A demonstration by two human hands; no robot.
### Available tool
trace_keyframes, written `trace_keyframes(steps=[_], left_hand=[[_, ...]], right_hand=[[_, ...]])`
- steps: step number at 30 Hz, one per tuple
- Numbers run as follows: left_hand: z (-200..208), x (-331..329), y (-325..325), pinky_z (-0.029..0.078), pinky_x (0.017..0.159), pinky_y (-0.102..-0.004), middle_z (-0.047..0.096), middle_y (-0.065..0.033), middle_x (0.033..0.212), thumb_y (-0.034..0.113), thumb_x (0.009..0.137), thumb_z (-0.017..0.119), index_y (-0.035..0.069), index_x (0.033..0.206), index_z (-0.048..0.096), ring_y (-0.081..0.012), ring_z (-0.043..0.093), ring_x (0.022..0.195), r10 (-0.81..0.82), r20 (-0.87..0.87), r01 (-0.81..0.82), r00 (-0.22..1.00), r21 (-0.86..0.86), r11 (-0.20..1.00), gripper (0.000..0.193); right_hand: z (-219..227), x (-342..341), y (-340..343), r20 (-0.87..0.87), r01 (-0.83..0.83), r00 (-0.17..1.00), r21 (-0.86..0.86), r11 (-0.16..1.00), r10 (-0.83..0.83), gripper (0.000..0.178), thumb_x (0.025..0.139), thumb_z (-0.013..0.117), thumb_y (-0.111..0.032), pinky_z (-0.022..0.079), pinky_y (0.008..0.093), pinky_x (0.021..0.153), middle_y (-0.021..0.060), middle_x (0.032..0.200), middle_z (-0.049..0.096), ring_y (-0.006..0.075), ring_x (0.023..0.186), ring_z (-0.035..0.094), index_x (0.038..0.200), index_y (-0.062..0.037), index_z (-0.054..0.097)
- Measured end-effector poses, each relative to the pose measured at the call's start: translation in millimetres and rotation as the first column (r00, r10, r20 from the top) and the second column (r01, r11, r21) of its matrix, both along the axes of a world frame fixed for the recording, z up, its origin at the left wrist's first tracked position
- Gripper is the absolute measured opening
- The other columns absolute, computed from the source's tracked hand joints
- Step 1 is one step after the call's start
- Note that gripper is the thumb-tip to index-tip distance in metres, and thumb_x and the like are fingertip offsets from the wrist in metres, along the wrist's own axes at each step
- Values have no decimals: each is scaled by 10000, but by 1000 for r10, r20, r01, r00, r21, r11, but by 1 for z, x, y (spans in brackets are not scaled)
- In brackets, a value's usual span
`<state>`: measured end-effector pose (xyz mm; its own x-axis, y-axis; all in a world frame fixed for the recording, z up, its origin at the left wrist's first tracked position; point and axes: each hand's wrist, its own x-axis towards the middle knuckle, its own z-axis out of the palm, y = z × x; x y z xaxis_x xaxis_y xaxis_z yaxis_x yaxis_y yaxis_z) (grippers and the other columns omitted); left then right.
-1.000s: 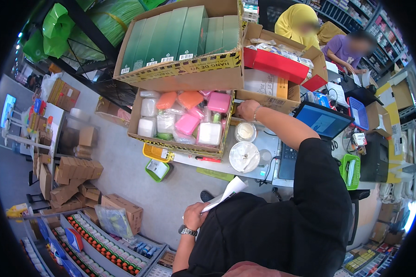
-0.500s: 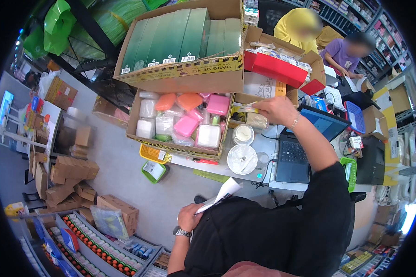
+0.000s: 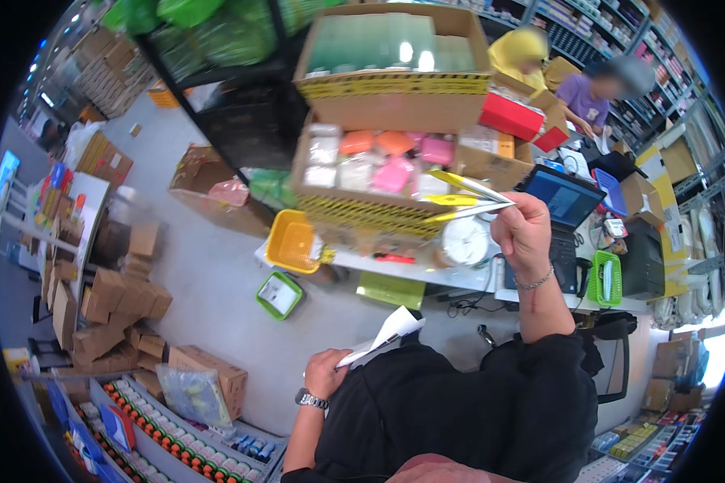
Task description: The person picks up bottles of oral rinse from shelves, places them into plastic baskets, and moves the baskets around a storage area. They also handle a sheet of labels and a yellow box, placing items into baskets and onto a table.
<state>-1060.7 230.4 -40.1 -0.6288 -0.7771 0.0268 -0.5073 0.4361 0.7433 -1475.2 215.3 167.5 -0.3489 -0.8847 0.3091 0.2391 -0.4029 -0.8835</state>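
My right hand (image 3: 527, 235) is raised above the table edge, its fingers pinching the ends of several slim yellow-and-white strips (image 3: 459, 187). They fan out to the left, in front of an open carton (image 3: 362, 211) of small white, orange and pink packs. What exactly the strips are cannot be made out. Close to my body, my left hand (image 3: 325, 373) is closed around folded white paper sheets (image 3: 391, 328), whose loose end points up and right. A round white-topped container (image 3: 465, 241) stands just left of my right hand.
A second carton (image 3: 395, 113) with green boxes stands above the first. A laptop (image 3: 568, 197) lies right of my hand, beyond it a green basket (image 3: 606, 278). Yellow (image 3: 292, 241) and green (image 3: 279, 295) baskets are lower left. Two people sit at the far right.
My right hand has drawn back toward me from beside the carton, bringing the strips out into view. The whole view has shifted. My left hand still holds the paper.
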Motion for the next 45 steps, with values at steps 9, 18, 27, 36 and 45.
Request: trace_keyframes(steps=[9,18,27,36,45], left_hand=[[2,238,40,525,688,-394,692,-51,867,136,779,726,166,1019,727,-274,667,783,271,39,-268,962,-76,961,243],[-21,400,29,523,706,-408,674,-47,878,196,847,688,177,1062,699,-278,660,813,649,46,-649,759,-22,760,216],[7,529,-6,518,710,-407,672,-60,884,158,831,695,154,1073,704,-291,659,822,966,3,-964,260,-63,260,243],[23,584,-6,510,748,-415,671,-60,916,178,827,700,143,1072,708,-292,652,867,973,-15,-966,-232,-116,-232,247],[39,669,3,507,747,-358,697,-20,916,175,795,739,158,1023,732,-243,669,848,933,-14,-920,-359,-159,-357,229]], right_hand=[[-9,265,-98,-159,-203,961,155,967,227,237,920,694,-160,336,199,367,2,652,616,39,427,446,1074,20,704],[-75,520,-269,-259,-564,776,122,817,574,211,965,652,-152,294,176,376,53,772,665,23,427,416,1059,36,662],[-39,928,-387,-407,-910,213,248,332,888,119,939,659,-118,425,210,556,36,797,687,44,619,548,921,-1,659],[51,1342,-276,-677,-963,-36,-174,-207,735,258,929,681,-241,484,272,674,38,816,699,93,724,599,1023,-2,700],[13,1528,-222,-811,-852,-401,160,-499,426,282,897,700,-268,497,319,746,73,793,694,148,741,605,1026,-18,710]])
